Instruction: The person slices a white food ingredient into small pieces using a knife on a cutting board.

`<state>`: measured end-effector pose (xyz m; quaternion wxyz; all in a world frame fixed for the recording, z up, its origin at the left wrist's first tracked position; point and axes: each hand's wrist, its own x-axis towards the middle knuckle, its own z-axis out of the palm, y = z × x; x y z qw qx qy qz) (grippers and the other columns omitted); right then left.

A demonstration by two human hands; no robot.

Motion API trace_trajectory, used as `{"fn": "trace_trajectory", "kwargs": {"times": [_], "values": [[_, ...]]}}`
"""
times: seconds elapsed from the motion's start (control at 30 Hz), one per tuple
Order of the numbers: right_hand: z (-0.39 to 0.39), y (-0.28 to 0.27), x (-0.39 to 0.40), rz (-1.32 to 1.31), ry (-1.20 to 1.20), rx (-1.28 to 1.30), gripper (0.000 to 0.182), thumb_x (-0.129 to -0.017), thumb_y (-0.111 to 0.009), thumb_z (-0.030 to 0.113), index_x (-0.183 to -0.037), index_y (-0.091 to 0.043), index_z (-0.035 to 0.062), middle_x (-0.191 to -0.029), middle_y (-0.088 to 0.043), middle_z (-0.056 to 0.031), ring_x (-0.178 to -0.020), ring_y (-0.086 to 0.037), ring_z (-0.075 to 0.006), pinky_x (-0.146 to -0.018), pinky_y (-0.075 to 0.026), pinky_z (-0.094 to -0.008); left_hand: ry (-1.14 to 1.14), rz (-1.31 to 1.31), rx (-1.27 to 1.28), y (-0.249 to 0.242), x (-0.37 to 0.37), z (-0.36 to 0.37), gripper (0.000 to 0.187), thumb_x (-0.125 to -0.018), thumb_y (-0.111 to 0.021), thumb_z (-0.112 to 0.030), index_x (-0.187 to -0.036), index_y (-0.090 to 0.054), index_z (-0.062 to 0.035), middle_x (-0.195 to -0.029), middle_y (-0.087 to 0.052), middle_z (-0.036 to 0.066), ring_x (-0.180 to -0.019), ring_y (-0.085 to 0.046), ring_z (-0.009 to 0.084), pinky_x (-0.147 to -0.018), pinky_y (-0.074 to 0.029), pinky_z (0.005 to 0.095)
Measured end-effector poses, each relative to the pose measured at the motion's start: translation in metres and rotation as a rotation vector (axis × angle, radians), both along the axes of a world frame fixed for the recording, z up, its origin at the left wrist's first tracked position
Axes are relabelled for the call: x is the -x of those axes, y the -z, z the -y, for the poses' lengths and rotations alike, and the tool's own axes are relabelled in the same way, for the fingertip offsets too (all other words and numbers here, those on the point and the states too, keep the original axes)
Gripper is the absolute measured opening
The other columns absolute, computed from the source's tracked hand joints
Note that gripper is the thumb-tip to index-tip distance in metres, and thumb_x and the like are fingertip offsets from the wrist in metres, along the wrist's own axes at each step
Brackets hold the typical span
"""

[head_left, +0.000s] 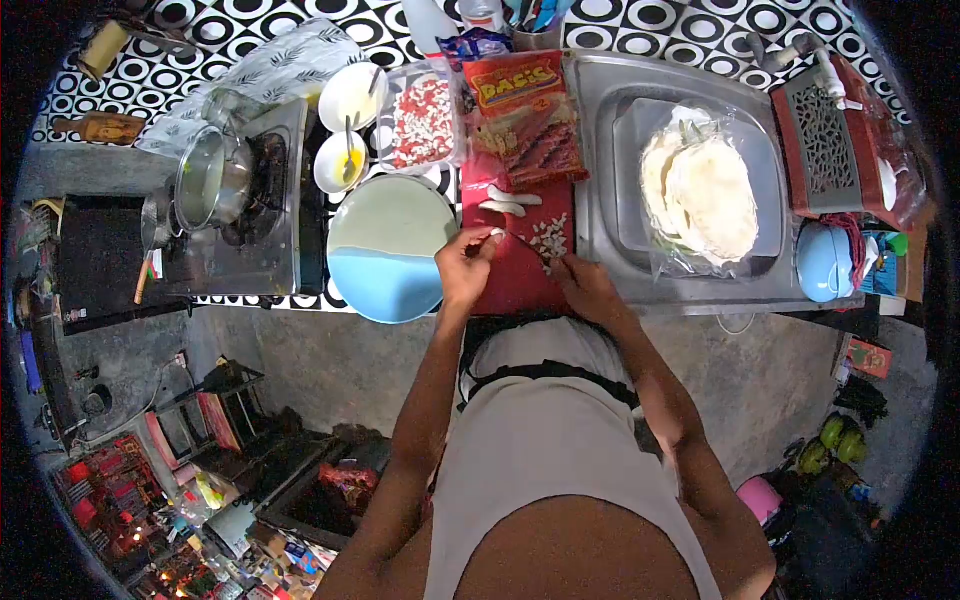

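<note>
On the red cutting board [515, 285], my left hand [468, 262] pinches a small white piece of food at the board's left side. My right hand [583, 284] is closed round the handle of a knife [524, 242], whose blade points up and left toward the white piece. Small chopped white bits [549, 238] lie beside the blade. Above my left hand rest long white pieces [507, 203]. Behind them a red Basic packet [514, 84] and a packet of reddish meat [530, 140] cover the board's far end.
Left of the board are a blue and pale green round tray [390, 283], a tub of red and white bits [422, 122], two bowls [341, 162] and a stove with a pot [203, 178]. At right, bagged flatbreads [711, 192] lie in the sink [620, 262].
</note>
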<state>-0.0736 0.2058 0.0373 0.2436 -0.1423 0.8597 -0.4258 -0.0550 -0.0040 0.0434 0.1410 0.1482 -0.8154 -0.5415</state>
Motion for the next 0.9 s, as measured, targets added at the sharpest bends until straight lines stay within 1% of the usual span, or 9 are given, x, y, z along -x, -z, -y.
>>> {"fn": "trace_trajectory", "kwargs": {"times": [0.03, 0.13, 0.23, 0.43, 0.53, 0.63, 0.73, 0.8, 0.9], "values": [[0.003, -0.002, 0.0, 0.056, 0.003, -0.027, 0.03, -0.089, -0.049, 0.027, -0.101, -0.053, 0.0005, -0.082, -0.06, -0.0258, -0.075, -0.056, -0.0462, -0.07, -0.045, -0.0511, -0.002, 0.006, -0.019, 0.002, -0.003, -0.001, 0.016, -0.075, -0.07, -0.005, -0.09, -0.065, -0.0019, -0.078, -0.065, 0.008, -0.07, -0.059, 0.0115, -0.065, -0.047, 0.0244], [0.005, -0.01, -0.008, -0.15, -0.066, -0.032, 0.036, -0.092, -0.043, 0.032, -0.101, -0.052, -0.0015, -0.088, -0.059, -0.0279, -0.084, -0.055, -0.0469, -0.075, -0.043, -0.0512, 0.003, -0.014, -0.033, 0.009, -0.005, -0.004, 0.016, -0.075, -0.07, -0.006, -0.09, -0.066, -0.0023, -0.078, -0.065, 0.008, -0.069, -0.059, 0.0119, -0.064, -0.047, 0.0244], [0.01, -0.022, -0.002, 0.022, -0.022, 0.04, 0.035, -0.092, -0.042, 0.03, -0.101, -0.051, -0.0026, -0.092, -0.057, -0.0298, -0.087, -0.055, -0.0467, -0.076, -0.043, -0.0514, -0.001, -0.047, 0.02, 0.01, -0.006, -0.005, 0.016, -0.075, -0.069, -0.007, -0.09, -0.065, -0.0023, -0.078, -0.065, 0.008, -0.069, -0.059, 0.0123, -0.064, -0.047, 0.0248], [0.02, -0.035, 0.004, 0.07, -0.096, 0.007, 0.031, -0.092, -0.041, 0.027, -0.101, -0.048, -0.0019, -0.09, -0.056, -0.0305, -0.084, -0.054, -0.047, -0.074, -0.042, -0.0526, -0.04, 0.019, 0.002, 0.01, -0.008, -0.003, 0.015, -0.076, -0.068, -0.006, -0.089, -0.063, -0.0006, -0.076, -0.062, 0.004, -0.071, -0.054, 0.0089, -0.067, -0.045, 0.0223], [0.022, -0.025, 0.0, -0.071, -0.081, 0.077, 0.027, -0.093, -0.041, 0.026, -0.098, -0.048, -0.0001, -0.078, -0.056, -0.0294, -0.078, -0.055, -0.0472, -0.063, -0.04, -0.0512, -0.048, 0.012, 0.006, 0.008, -0.01, -0.004, 0.015, -0.075, -0.068, -0.006, -0.089, -0.063, -0.0005, -0.077, -0.063, 0.004, -0.071, -0.055, 0.0095, -0.067, -0.045, 0.0228], [0.025, -0.038, 0.0, -0.023, -0.095, 0.024, 0.027, -0.094, -0.04, 0.025, -0.098, -0.049, -0.0007, -0.078, -0.057, -0.0289, -0.078, -0.055, -0.0469, -0.064, -0.041, -0.0508, -0.044, -0.049, 0.038, 0.008, -0.011, -0.007, 0.016, -0.073, -0.068, -0.005, -0.088, -0.063, -0.0008, -0.077, -0.064, 0.005, -0.069, -0.057, 0.0105, -0.065, -0.047, 0.0238], [0.028, -0.026, -0.001, -0.127, -0.074, 0.18, 0.027, -0.094, -0.04, 0.025, -0.096, -0.05, -0.0007, -0.077, -0.057, -0.0284, -0.078, -0.055, -0.0464, -0.065, -0.041, -0.0505, -0.058, -0.102, 0.069, 0.012, -0.01, -0.006, 0.017, -0.071, -0.068, -0.004, -0.088, -0.063, -0.0019, -0.076, -0.064, 0.007, -0.066, -0.058, 0.0119, -0.062, -0.047, 0.0249], [0.026, -0.029, -0.001, -0.121, -0.076, 0.171, 0.027, -0.094, -0.04, 0.024, -0.095, -0.05, -0.0011, -0.077, -0.057, -0.0282, -0.078, -0.055, -0.0461, -0.065, -0.041, -0.0503, -0.063, -0.114, 0.03, 0.012, -0.01, -0.007, 0.018, -0.07, -0.068, -0.003, -0.088, -0.063, -0.002, -0.075, -0.064, 0.007, -0.066, -0.059, 0.0126, -0.061, -0.048, 0.025], [0.027, -0.025, -0.002, -0.162, -0.07, 0.159, 0.027, -0.093, -0.04, 0.024, -0.095, -0.05, -0.0015, -0.077, -0.057, -0.028, -0.078, -0.055, -0.0462, -0.065, -0.041, -0.0505, -0.057, -0.15, 0.145, 0.008, -0.008, -0.005, 0.019, -0.069, -0.068, -0.003, -0.087, -0.064, -0.0029, -0.075, -0.063, 0.008, -0.066, -0.059, 0.0142, -0.061, -0.048, 0.0253]]}}
